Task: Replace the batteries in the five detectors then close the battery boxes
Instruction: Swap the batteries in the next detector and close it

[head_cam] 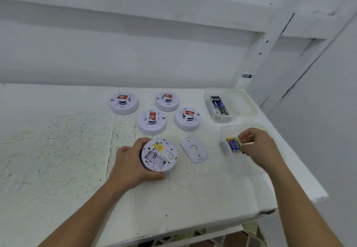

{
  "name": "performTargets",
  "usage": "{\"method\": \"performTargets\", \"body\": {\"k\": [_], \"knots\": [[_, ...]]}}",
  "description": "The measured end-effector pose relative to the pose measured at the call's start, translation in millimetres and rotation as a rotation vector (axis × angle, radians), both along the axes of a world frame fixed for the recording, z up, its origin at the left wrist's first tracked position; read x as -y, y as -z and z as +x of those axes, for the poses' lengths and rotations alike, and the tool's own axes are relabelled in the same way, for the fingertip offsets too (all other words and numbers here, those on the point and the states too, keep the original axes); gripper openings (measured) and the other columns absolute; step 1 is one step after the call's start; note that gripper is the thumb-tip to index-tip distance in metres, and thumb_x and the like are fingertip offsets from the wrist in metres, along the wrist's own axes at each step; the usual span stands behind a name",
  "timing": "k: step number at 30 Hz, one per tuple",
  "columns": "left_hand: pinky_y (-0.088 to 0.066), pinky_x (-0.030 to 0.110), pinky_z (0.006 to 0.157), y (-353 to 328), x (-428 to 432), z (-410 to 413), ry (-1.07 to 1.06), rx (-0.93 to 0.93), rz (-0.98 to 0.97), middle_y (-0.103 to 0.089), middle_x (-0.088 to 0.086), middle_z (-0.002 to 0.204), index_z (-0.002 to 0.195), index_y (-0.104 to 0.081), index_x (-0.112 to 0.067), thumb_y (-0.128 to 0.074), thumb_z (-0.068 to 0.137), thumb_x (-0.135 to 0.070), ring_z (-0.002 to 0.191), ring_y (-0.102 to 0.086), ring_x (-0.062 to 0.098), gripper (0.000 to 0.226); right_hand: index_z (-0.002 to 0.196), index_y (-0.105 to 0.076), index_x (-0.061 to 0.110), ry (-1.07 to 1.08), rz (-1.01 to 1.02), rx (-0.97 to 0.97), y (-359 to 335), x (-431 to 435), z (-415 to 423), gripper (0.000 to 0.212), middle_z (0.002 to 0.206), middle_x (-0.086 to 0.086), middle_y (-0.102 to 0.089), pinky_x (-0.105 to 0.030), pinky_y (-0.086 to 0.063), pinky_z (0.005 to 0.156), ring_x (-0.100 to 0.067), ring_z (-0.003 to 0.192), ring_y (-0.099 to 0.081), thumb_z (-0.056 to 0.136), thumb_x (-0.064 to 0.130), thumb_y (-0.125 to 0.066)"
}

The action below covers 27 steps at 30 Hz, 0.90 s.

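Observation:
My left hand (131, 161) grips a white round detector (159, 155) turned underside up, tilted on the table; its battery bay shows no batteries. The detector's oval cover plate (194, 148) lies loose on the table just to its right. My right hand (257, 147) reaches into a clear near box (226, 130) and pinches the blue-and-yellow batteries (233, 144) in it. Several more detectors stand face up behind: far left (124, 102), far middle (167, 100), near middle (151, 121) and right (187, 118), each with a red label.
A second clear box (247, 99) at the back right holds dark blue batteries (219, 104). The white table's right edge (301, 161) runs close beside both boxes. A white wall and slanted beams stand behind. The table's front edge (193, 229) is near my arms.

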<state>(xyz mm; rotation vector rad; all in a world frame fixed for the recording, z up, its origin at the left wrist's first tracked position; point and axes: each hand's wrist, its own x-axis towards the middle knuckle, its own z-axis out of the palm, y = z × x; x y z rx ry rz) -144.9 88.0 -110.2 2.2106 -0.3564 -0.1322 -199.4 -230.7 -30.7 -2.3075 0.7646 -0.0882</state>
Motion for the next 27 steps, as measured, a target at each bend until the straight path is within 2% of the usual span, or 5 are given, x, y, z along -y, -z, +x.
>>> {"method": "performTargets", "body": {"k": [4,7,12,17,27], "knots": [[-0.025,0.026,0.090,-1,1,1,-0.005,-0.003,0.017,-0.056,-0.032,0.098,0.114,-0.041,-0.043,-0.072,0.028,-0.069,0.096,-0.028,-0.027,0.095,0.076,-0.063,0.013,-0.090,-0.028,-0.259,11,-3,-3,0.027,0.078,-0.009,-0.067,-0.039,-0.058,0.063,-0.025,0.064,-0.064,0.069,-0.012,-0.056],[-0.026,0.027,0.091,-3,1,0,-0.010,-0.028,0.013,-0.053,-0.033,0.099,0.114,-0.039,-0.044,-0.072,0.027,-0.069,0.097,-0.024,-0.028,0.096,0.074,-0.061,0.011,-0.119,-0.015,-0.345,14,-5,1,0.030,0.076,-0.010,-0.064,-0.034,-0.057,0.059,-0.025,0.062,-0.062,0.070,-0.016,-0.049],[-0.029,0.028,0.089,-6,1,-2,-0.016,-0.063,0.006,-0.053,-0.034,0.100,0.112,-0.040,-0.047,-0.074,0.028,-0.067,0.093,-0.029,0.002,0.093,0.072,-0.061,0.008,-0.085,0.079,-0.297,16,-6,6,0.031,0.079,-0.011,-0.063,-0.028,-0.053,0.050,-0.028,0.069,-0.065,0.072,-0.020,-0.049],[-0.026,0.027,0.092,-6,6,-4,-0.043,-0.050,0.014,-0.054,-0.033,0.100,0.112,-0.040,-0.046,-0.074,0.028,-0.068,0.099,-0.030,0.007,0.093,0.074,-0.061,0.005,-0.055,0.140,-0.248,15,-7,7,0.027,0.081,-0.011,-0.060,-0.022,-0.048,0.041,-0.023,0.067,-0.063,0.077,-0.019,-0.051],[-0.020,0.026,0.097,-4,18,-6,-0.090,0.003,0.027,-0.056,-0.030,0.100,0.113,-0.040,-0.043,-0.087,0.039,-0.056,0.098,-0.019,-0.032,0.088,0.076,-0.060,0.000,0.029,0.137,-0.119,4,15,26,0.014,0.076,-0.020,-0.065,-0.044,-0.060,0.060,-0.028,0.058,-0.064,0.079,-0.012,-0.057]]}}
